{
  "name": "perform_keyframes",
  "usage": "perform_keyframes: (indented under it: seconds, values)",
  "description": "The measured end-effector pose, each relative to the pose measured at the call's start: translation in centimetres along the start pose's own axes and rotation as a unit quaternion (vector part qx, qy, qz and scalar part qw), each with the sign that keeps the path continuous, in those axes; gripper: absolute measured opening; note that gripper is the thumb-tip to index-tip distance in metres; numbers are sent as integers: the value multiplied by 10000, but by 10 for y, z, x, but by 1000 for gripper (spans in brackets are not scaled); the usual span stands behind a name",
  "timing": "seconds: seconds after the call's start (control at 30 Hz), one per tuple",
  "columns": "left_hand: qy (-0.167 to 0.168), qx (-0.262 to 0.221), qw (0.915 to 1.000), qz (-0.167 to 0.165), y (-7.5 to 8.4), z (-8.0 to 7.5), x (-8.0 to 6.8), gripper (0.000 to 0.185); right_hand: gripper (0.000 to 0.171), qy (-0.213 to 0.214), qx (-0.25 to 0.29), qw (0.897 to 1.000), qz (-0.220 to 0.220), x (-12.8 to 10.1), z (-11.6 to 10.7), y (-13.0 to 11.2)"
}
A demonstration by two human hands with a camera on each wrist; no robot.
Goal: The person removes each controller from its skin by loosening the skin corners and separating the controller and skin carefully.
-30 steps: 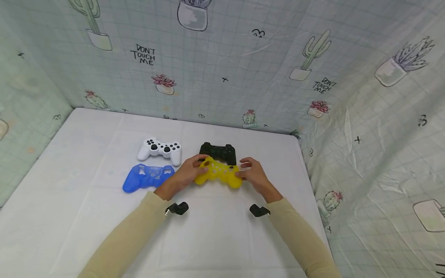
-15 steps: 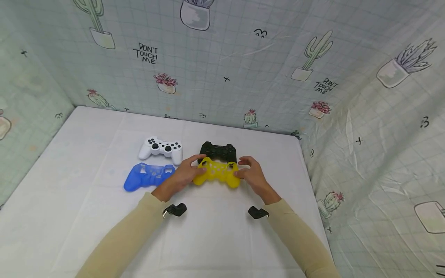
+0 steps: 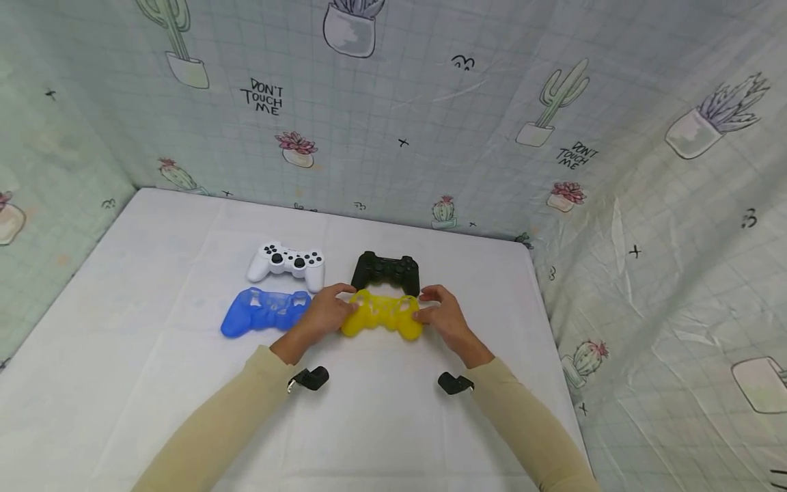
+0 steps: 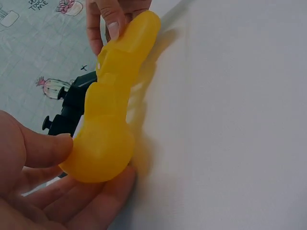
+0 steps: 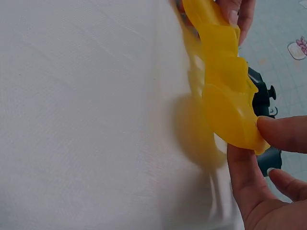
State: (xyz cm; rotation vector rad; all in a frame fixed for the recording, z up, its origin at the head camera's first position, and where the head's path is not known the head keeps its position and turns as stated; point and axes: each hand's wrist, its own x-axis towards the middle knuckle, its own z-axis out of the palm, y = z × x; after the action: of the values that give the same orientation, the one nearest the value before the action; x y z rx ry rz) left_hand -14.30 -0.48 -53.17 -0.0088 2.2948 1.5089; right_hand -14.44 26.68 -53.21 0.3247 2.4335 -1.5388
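Beige sleeves reached in from the near edge of the white table (image 3: 123,383), each wrist carrying a small black camera mount. Just beyond them, the left hand (image 3: 324,316) and the right hand (image 3: 444,316) both gripped the yellow silicone cover (image 3: 381,314), one at each grip end, thumbs on top and fingers curled beneath; the wrist views showed the thumb and fingers (image 4: 53,148) of the left hand pinching one rounded lobe and the right hand's fingertips (image 5: 283,133) pinching the other. That cover was held just above or on the cloth at mid-table, directly in front of the black controller (image 3: 386,270), close to it but seemingly not yet around it. By the look of things, fitting the skin was only at its start: the cover was picked up and empty, the controller lay bare, and lining up, stretching on and seating appeared to be left. The skin looked soft and slightly translucent, moulded in the controller's outline with cut-outs for buttons and sticks, and it sagged a little between the hands. To the left lay a blue silicone cover (image 3: 264,311), also empty, and behind it a white controller (image 3: 287,264), untouched. Farthest off hung the pale cactus-print backdrop (image 3: 393,123).
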Motion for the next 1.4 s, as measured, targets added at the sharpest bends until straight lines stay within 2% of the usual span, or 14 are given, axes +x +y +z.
perform_keyframes:
  seconds: [0.2, 0.37, 0.8, 1.13, 1.4]
  values:
    - [377, 510, 9980, -73, 3, 0, -2, 44, 57, -98, -182, 9997, 108, 2, 5, 3]
    - [465, 736, 9962, -90, 3, 2, 1, 42, 54, -88, -258, 9995, 187, 4, 6, 6]
    - [618, 417, 9966, -354, -5, 9, 3, 39, 48, -386, -430, 9982, 184, 7, 8, 10]
    - [707, 650, 9954, -16, -7, 11, 7, 38, 47, -222, -827, 9962, 132, 12, 12, 10]
    - [626, 805, 9948, -69, -9, 14, 3, 50, 54, -52, -1193, 9927, 152, 4, 23, 10]
